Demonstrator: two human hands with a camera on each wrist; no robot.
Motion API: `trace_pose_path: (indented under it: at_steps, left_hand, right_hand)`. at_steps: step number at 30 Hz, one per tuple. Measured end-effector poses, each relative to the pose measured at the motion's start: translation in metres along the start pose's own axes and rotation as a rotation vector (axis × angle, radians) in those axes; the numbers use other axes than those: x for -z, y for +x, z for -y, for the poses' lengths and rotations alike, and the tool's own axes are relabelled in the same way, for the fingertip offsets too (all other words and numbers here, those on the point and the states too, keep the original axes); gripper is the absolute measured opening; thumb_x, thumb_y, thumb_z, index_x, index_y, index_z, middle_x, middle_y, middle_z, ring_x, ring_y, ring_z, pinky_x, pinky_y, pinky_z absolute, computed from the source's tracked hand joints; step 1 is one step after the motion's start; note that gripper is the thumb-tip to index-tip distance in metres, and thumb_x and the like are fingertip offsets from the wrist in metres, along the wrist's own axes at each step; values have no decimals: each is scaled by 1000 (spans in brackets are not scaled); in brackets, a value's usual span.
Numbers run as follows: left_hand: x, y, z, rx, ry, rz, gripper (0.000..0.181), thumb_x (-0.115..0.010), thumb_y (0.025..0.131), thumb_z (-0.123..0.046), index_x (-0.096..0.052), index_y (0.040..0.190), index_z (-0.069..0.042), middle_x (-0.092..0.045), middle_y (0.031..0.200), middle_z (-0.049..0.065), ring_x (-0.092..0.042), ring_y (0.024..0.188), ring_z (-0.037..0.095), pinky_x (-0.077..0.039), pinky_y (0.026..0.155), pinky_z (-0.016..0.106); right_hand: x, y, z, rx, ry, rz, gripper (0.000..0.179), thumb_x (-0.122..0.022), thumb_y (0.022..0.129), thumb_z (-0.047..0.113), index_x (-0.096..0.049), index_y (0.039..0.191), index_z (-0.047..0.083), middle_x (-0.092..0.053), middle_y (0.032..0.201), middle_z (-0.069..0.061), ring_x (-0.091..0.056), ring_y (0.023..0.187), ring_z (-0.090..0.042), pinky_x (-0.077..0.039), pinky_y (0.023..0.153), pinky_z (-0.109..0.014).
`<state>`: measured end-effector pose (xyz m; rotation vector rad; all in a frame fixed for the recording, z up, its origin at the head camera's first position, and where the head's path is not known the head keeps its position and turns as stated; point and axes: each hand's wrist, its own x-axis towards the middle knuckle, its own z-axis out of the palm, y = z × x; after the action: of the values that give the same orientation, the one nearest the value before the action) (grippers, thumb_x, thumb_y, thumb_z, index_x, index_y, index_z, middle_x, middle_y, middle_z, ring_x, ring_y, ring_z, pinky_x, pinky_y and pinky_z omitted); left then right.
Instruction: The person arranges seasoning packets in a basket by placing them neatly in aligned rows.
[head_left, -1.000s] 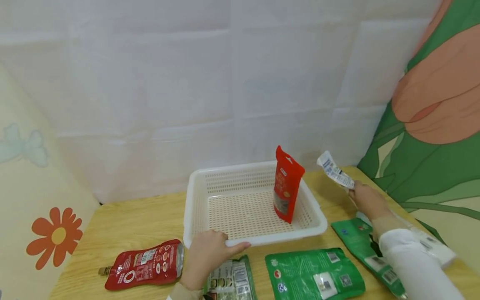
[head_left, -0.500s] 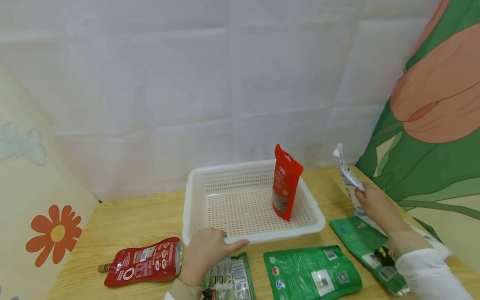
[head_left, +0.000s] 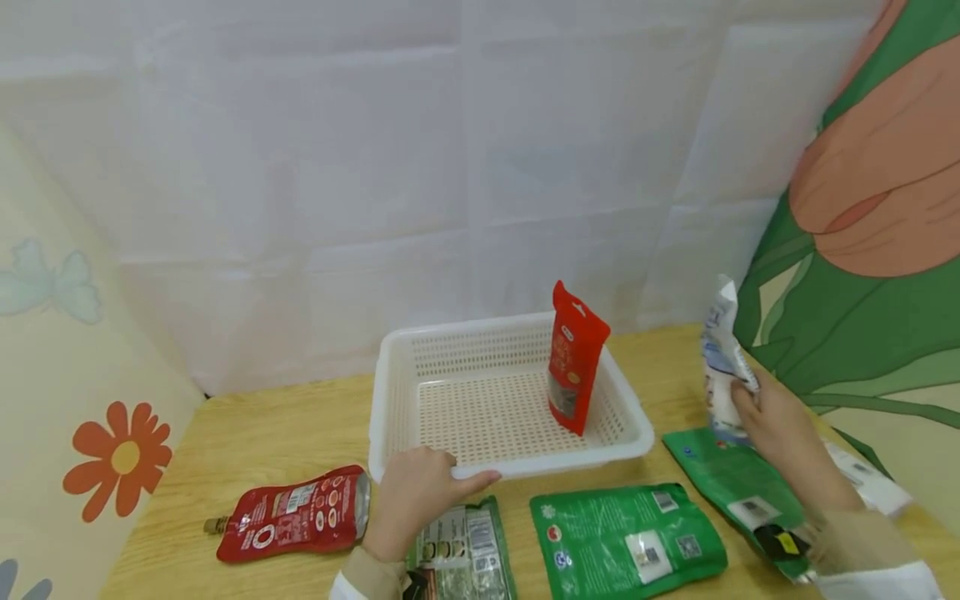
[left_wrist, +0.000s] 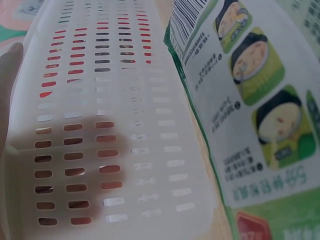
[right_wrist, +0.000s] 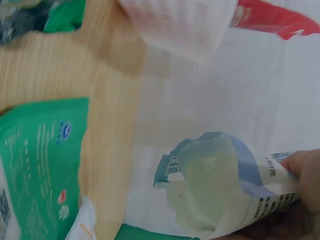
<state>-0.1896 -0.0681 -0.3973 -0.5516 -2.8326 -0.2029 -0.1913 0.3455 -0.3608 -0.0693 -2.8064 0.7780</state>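
Observation:
My left hand (head_left: 416,496) grips the front rim of a white plastic basket (head_left: 555,461); its fingers show dimly through the slots in the left wrist view. Inside the basket, at the right end, a red pouch (head_left: 576,358) stands upright, leaning a little. My right hand (head_left: 787,442) holds a white and blue pouch (head_left: 724,379) by one edge, right of the basket. This pouch hangs roughly upright, its clear, pale green part facing the right wrist camera (right_wrist: 207,182). Below it lies a green pouch (head_left: 750,479), partly hidden by the right arm.
On the wooden table (head_left: 285,425) in front of the basket lie a dark red spouted pouch (head_left: 300,515), a green and white pouch (head_left: 468,550) and another green pouch (head_left: 630,537). A white packet (head_left: 870,479) lies at the right edge. White sheeting (head_left: 300,167) hangs behind.
My right hand has moved to the right with the white and blue pouch, which has turned from slanting to nearly upright. The left hand stays on the basket rim.

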Motion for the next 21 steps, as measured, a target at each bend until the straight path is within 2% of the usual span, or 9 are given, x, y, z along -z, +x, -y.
trace_pose_path:
  at_steps: [2,5,8,11,13,18,21]
  left_hand:
    - [1,0,-1,-4,0,6,69,-49,78,-78,-21,47,-22,-14,44,-13,-12,42,3,-14,38,19]
    - [3,0,-2,-10,8,1,69,-49,78,-77,-21,47,-22,-13,44,-13,-12,42,3,-13,38,19]
    - [4,-1,-1,-5,1,9,69,-50,79,-76,-21,47,-22,-13,44,-13,-12,42,4,-14,38,20]
    - [5,-2,1,9,-1,18,69,-49,78,-78,-21,47,-22,-14,44,-13,-14,42,4,-16,38,20]
    - [5,-2,2,16,1,17,69,-48,78,-79,-21,48,-23,-15,44,-13,-14,42,5,-17,38,20]
    - [3,0,1,-3,-12,4,69,-50,78,-77,-21,48,-23,-15,44,-13,-14,43,5,-17,39,20]
    - [3,1,0,-6,-19,19,69,-50,78,-77,-21,48,-22,-15,45,-13,-15,42,5,-18,38,21]
  right_hand:
    - [3,-5,1,-10,2,-15,58,-23,103,25,-24,138,-21,-52,82,-38,-53,64,-40,-41,57,-45]
    - [5,-15,2,-8,20,-48,57,-25,103,24,-26,136,-23,-49,104,-47,-53,82,-52,-42,63,-51]
    - [4,-26,7,-7,78,-90,53,-27,103,23,-31,133,-20,-48,110,-47,-51,91,-56,-41,66,-54]
    - [2,-37,13,-23,136,-104,53,-26,103,25,-28,139,-15,-41,121,-49,-43,106,-63,-38,77,-64]
    - [2,-44,17,-45,170,-114,54,-26,104,26,-26,141,-13,-38,125,-50,-38,109,-66,-34,82,-68]
    - [4,-60,23,-199,251,-105,58,-24,103,30,-24,144,-11,-33,129,-50,-34,114,-66,-29,89,-72]
    - [3,-70,23,-270,275,-117,56,-27,102,30,-30,141,-11,-35,129,-49,-38,115,-58,-32,92,-63]
